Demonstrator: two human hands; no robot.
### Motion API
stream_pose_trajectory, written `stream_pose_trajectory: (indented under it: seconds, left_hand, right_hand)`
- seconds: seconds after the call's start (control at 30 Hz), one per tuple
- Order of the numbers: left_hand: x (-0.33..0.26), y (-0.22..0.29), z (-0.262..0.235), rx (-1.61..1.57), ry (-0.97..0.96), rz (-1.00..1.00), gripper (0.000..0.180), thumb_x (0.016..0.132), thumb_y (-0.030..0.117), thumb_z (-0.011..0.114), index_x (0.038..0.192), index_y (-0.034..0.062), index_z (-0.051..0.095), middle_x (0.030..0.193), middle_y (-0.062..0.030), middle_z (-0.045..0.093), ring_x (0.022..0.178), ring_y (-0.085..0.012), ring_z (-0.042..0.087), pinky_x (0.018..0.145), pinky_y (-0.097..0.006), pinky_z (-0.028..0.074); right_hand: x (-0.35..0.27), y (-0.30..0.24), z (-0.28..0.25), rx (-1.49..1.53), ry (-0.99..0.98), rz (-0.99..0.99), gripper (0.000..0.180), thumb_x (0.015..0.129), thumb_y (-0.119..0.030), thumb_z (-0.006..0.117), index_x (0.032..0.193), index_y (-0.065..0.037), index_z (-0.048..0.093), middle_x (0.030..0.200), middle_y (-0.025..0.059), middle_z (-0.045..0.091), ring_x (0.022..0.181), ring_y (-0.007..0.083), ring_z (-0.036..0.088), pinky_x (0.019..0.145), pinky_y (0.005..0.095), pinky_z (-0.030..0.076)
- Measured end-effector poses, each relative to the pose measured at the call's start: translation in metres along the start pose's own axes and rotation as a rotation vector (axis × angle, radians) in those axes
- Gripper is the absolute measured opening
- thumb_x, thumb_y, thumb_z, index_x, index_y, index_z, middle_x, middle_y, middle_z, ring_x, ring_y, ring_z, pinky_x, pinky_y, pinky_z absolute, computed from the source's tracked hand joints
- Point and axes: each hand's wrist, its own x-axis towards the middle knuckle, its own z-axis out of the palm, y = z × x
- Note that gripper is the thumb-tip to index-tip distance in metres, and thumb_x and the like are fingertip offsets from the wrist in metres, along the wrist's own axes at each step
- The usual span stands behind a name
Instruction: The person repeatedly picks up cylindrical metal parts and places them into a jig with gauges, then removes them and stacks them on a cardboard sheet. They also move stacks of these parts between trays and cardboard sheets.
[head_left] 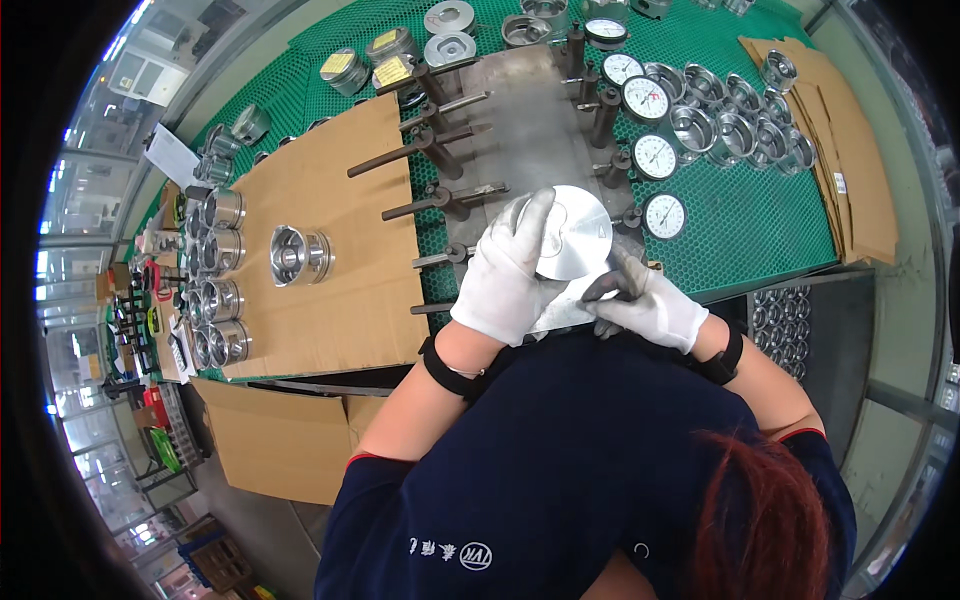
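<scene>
Left hand (505, 268) grips the shiny metal disc (572, 232) at the bench's (760, 225) near edge; right hand (648, 303) pinches its rim. Best held level and steady.

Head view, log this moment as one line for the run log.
left hand: on metal piston | right hand: at its lower edge | spot: gauge fixture | nearby: dial gauges, piston on cardboard

Bright even overhead light, glare on polished metal, soft shadows, sharp centre — fisheye bending, black vignette at rim

Gloved hands (505, 275) on metal piston (575, 235)
</scene>
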Motion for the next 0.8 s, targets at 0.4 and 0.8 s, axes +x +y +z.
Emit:
stream_pose_trajectory:
  seconds: [0.4,0.8]
  left_hand:
    - [0.010,0.006,-0.005,-0.047,-0.024,-0.052,0.098,0.066,0.027,0.093,0.147,0.0046,0.042,0.133,-0.0242,0.056,0.122,-0.0434,0.055,0.103,-0.048,0.047]
    - [0.007,0.003,0.000,-0.011,-0.029,-0.069,0.100,0.067,0.028,0.092,0.148,0.0044,0.040,0.136,-0.0250,0.054,0.124,-0.0445,0.053,0.104,-0.049,0.046]
  right_hand:
    - [0.007,0.007,-0.007,-0.064,-0.004,-0.029,0.099,0.090,-0.010,0.071,0.162,-0.002,0.003,0.108,0.0112,0.063,0.096,0.0148,0.061,0.081,0.0273,0.053]
    - [0.006,0.004,-0.004,-0.077,0.036,0.006,0.100,0.088,-0.016,0.073,0.162,0.000,0.007,0.112,0.0144,0.066,0.097,0.0179,0.066,0.081,0.0285,0.055]
